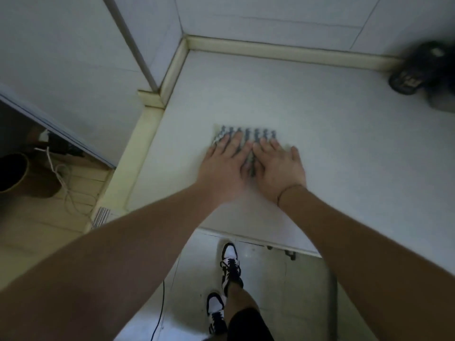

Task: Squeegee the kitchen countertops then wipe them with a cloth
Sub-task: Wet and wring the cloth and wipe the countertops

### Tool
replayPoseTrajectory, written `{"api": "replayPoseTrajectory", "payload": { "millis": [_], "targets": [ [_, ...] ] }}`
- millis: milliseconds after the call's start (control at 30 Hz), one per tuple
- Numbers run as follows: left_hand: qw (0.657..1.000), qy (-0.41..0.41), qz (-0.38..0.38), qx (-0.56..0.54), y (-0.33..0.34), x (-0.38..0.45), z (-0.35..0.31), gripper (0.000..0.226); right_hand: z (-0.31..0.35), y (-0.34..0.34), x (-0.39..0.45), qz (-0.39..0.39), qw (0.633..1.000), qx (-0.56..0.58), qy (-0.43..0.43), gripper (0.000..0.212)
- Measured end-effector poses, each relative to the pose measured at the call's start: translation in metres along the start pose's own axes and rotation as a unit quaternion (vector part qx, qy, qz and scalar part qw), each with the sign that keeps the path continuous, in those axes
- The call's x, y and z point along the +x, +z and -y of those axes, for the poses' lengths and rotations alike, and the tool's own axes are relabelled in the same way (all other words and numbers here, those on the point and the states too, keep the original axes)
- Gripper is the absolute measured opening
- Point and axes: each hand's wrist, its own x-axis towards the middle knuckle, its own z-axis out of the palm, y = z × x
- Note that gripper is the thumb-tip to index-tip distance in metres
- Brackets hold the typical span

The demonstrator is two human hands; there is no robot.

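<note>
A patterned cloth with dark and pale stripes lies flat on the white countertop, near its left corner. My left hand and my right hand lie side by side on the cloth, palms down, fingers straight and pressing on it. Most of the cloth is hidden under the hands; only its far edge and a strip between the hands show. No squeegee is in view.
A cream raised lip borders the counter at the back and left, under tiled walls. A dark blurred object stands at the far right corner. Left of the counter are a brown pot and a white cable; my shoes stand on the floor below.
</note>
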Motion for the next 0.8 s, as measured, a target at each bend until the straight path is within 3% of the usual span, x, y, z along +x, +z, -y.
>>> {"api": "replayPoseTrajectory", "payload": {
  "millis": [200, 367, 533, 633, 800],
  "targets": [
    [1.0, -0.015, -0.01, 0.012, 0.024, -0.117, -0.022, 0.057, 0.025, 0.025, -0.108, 0.031, 0.998, 0.025, -0.047, 0.062],
    [1.0, -0.01, -0.018, 0.001, 0.031, -0.131, -0.072, 0.055, -0.017, 0.03, -0.149, 0.017, 0.999, 0.027, -0.031, 0.051],
    [0.999, 0.038, -0.003, -0.013, 0.029, -0.075, -0.145, 0.055, -0.106, 0.013, -0.149, -0.009, 1.0, 0.019, 0.001, 0.052],
    [0.999, 0.039, -0.005, -0.023, 0.016, -0.007, -0.152, 0.061, -0.14, -0.008, -0.09, 0.013, 0.999, 0.043, -0.001, 0.051],
    [0.999, 0.035, -0.019, -0.005, -0.003, 0.124, -0.149, 0.06, -0.2, -0.031, 0.025, -0.033, 0.999, 0.018, -0.007, 0.05]
  ]
}}
